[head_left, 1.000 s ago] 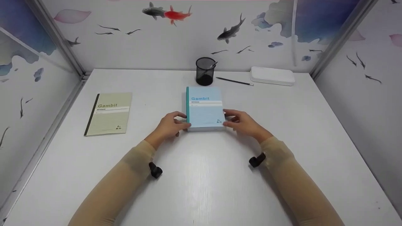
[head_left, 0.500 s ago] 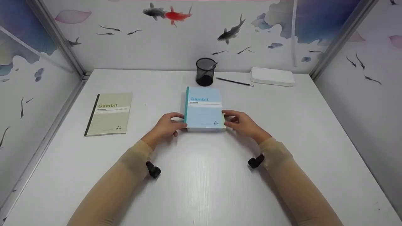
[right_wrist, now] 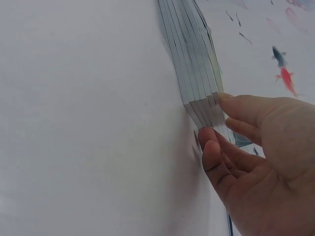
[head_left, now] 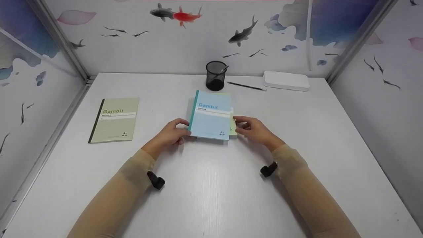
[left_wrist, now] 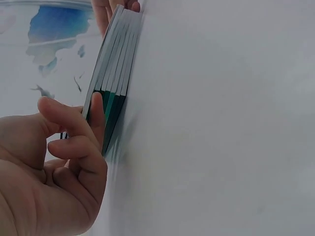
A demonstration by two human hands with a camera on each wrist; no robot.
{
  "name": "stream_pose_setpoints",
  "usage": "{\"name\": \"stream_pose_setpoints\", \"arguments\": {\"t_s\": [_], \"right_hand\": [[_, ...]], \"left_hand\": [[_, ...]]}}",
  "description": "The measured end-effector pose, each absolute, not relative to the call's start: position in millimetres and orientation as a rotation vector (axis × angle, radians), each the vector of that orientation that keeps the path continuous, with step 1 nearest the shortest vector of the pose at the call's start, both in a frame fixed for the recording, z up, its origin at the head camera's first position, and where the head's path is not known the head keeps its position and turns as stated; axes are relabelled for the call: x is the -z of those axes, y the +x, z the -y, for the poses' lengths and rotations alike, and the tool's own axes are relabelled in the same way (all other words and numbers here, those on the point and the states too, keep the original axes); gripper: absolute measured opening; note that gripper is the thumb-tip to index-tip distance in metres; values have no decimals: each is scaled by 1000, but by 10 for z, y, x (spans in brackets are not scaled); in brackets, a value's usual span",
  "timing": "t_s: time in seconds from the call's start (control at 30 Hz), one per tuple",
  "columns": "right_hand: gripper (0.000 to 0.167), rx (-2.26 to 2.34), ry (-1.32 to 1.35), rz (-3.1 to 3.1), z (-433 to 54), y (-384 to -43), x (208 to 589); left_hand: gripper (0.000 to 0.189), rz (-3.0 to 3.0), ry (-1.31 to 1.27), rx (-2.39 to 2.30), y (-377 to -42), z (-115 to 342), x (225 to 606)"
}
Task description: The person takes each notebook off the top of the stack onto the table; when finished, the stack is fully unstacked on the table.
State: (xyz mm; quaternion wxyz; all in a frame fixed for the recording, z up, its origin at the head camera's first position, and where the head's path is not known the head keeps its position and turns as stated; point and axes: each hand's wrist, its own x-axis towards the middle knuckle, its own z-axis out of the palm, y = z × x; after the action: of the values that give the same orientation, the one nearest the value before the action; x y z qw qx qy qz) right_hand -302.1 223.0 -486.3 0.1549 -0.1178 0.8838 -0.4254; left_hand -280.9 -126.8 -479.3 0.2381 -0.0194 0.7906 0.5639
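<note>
A light blue notebook [head_left: 211, 124] with a teal spine lies tilted and shifted left across the top of a stack. My left hand [head_left: 169, 134] pinches it by the lower spine side, thumb on the cover. A yellow-green notebook [head_left: 233, 127] shows below it along the right side. Several notebooks [right_wrist: 189, 54] make up the stack, their page edges facing the right wrist camera. My right hand [head_left: 255, 129] holds the stack's right side, with the thumb at the upper edge and bent fingers against the pages. Dark and green spines [left_wrist: 112, 110] show beside the left fingers.
An olive notebook [head_left: 119, 124] with a black spine lies on the left of the white table [head_left: 211, 191]. Behind the stack stand a black mesh pen cup [head_left: 215, 76], a pencil [head_left: 246, 86] and a white case [head_left: 286, 80]. Printed panels enclose the table.
The blue notebook has slid left and toward the person, turning slightly, with the left hand moving along. More of the yellow-green notebook is uncovered. The right hand stays almost in place.
</note>
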Motion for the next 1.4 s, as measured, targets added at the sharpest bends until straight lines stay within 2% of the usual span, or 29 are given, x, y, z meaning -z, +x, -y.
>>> {"name": "stream_pose_setpoints", "arguments": {"t_s": [0.43, 1.1, 1.4], "right_hand": [[55, 1237, -338, -2523, -2245, -3031, 4888], [55, 1202, -381, -2566, -2214, -3011, 4853], [55, 1192, -398, -2580, -2240, -3014, 4886]], "left_hand": [[45, -2074, -97, -1716, -2754, 1528, 4721], [53, -2160, -207, -1691, -2601, 2369, 4507], [59, -2130, -302, -1630, -2592, 2615, 4568]]}}
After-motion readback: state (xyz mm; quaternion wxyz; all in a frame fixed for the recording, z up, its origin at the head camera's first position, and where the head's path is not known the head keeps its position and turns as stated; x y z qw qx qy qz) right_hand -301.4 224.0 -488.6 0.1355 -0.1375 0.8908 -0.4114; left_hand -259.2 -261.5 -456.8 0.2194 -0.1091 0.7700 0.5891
